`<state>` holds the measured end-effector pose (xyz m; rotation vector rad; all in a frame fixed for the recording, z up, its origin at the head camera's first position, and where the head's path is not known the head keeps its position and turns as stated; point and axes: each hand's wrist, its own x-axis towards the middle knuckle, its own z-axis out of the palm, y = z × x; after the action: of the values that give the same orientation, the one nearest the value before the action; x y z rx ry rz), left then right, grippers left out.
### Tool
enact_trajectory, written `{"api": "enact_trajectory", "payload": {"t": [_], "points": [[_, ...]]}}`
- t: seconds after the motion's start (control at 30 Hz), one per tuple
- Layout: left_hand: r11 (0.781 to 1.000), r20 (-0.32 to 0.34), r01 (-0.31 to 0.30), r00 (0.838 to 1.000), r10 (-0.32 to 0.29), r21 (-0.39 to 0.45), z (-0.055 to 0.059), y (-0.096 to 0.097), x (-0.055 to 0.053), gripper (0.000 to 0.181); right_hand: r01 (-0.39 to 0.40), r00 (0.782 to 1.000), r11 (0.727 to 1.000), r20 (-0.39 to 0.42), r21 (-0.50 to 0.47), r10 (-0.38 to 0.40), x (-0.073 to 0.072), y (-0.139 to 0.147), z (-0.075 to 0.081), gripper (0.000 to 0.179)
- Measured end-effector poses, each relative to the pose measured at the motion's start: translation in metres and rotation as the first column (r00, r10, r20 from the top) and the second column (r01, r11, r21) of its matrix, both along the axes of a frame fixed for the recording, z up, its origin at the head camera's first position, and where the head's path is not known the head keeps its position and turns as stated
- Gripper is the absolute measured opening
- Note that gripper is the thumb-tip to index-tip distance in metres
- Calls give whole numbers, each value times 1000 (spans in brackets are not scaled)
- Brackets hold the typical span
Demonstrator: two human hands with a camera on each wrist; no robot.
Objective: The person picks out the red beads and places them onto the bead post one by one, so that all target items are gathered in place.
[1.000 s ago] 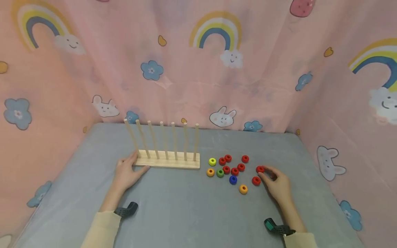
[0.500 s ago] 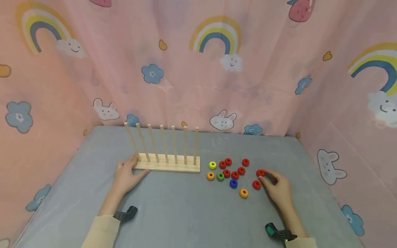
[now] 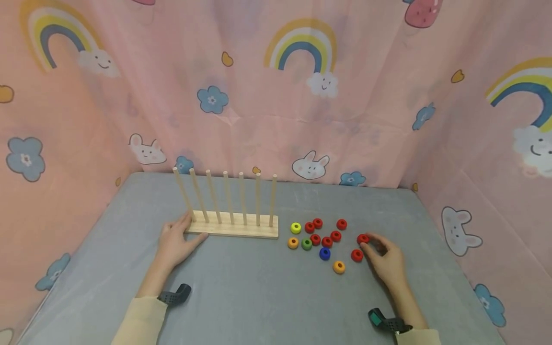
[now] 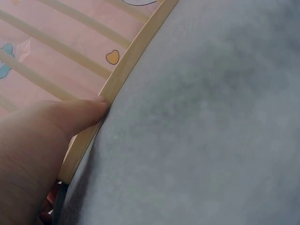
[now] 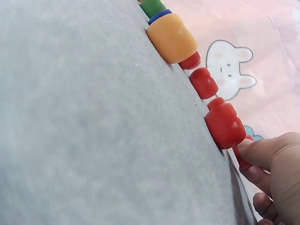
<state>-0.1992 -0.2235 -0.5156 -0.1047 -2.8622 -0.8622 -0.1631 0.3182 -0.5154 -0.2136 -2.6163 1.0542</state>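
On the left of the table in the head view stands a wooden peg stand [image 3: 235,230] with several upright bare pegs. My left hand [image 3: 173,243] grips its left end, with the thumb [image 4: 86,112] pressed to the front edge in the left wrist view and the other fingers around the end. At the right, my right hand [image 3: 389,262] pinches a red bead [image 3: 362,238] between thumb and fingers, down at the table. A second red bead [image 3: 357,255] lies just in front of it. In the right wrist view, that nearer red bead [image 5: 226,124] partly covers the pinched one.
Between stand and right hand lie several more red beads [image 3: 327,242], a yellow bead [image 3: 295,228], a green bead [image 3: 306,244], a blue bead [image 3: 325,254] and two orange beads [image 3: 339,267]. A patterned pink curtain [image 3: 258,120] encloses the grey-covered table [image 3: 258,292].
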Motion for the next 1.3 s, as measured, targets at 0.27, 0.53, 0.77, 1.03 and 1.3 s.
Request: {"api": "enact_trajectory", "payload": {"t": [0.27,0.53,0.77,1.03,1.3], "points": [[1000,14,-2,1000,2,-1,2,1,-1,90,26,999,999,27,-20,-26,-1,0,1,38],[1000,22,-9,1000,9,-1,1,3,-1,89,61,997,998,37,-1,-61,-1,1,2,34],[1000,-6,-6,1000,7,8,0,3,0,88,72,997,997,23,-14,-71,-2,-3,6,32],[1000,-10,-2,1000,2,10,2,2,0,87,49,999,999,0,-16,-49,-2,-10,10,33],[1000,24,-20,1000,20,5,3,1,2,88,14,1000,998,-25,-66,-16,-2,-13,16,36]]}}
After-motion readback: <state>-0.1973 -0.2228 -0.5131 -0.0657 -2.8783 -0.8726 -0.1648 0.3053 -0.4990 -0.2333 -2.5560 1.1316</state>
